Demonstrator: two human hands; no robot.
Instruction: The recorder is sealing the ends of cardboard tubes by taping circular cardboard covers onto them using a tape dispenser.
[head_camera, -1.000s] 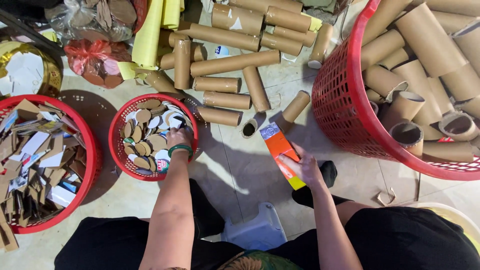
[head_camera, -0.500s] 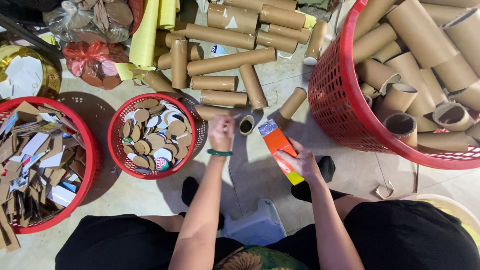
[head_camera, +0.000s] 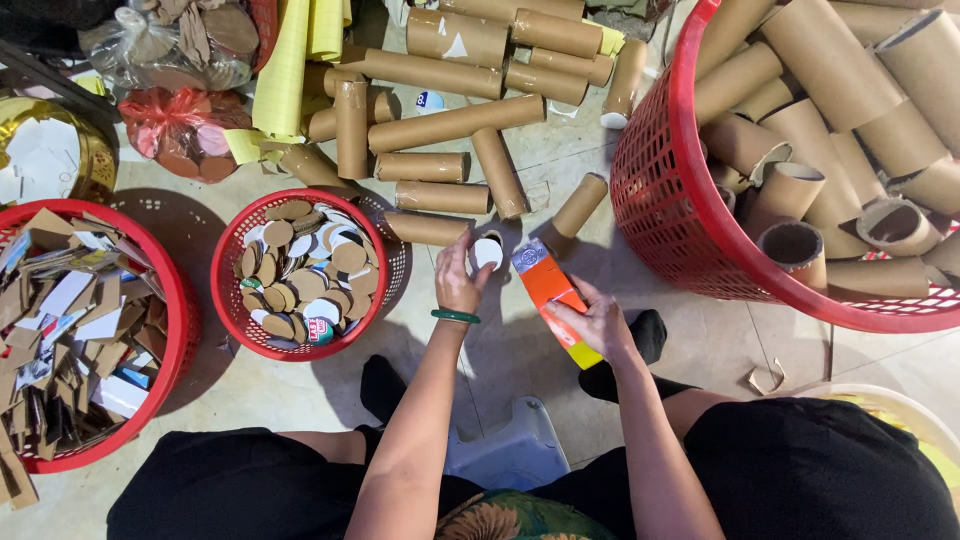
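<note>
We note the left hand reaching forward over the floor, fingers pinched around a small white round cap at the open top end of an orange tube. The cap sits just beside the tube's mouth; we cannot tell whether it is seated in the tube or already free.

The right hand is wrapped around the lower half of the orange tube, fingers curled tight, holding it tilted with its mouth toward the left hand. We judge this grip braces the tube so that the other hand can work at its end. A yellow band shows at the tube's bottom end, below the right hand.

The small red basket, holding round cardboard and white discs, stands just left of the left hand, within easy reach. The large red basket to the right is packed with bare brown tubes. A third red basket at far left holds flat cardboard scraps. Loose brown tubes lie scattered on the floor ahead, well apart from both hands.
</note>
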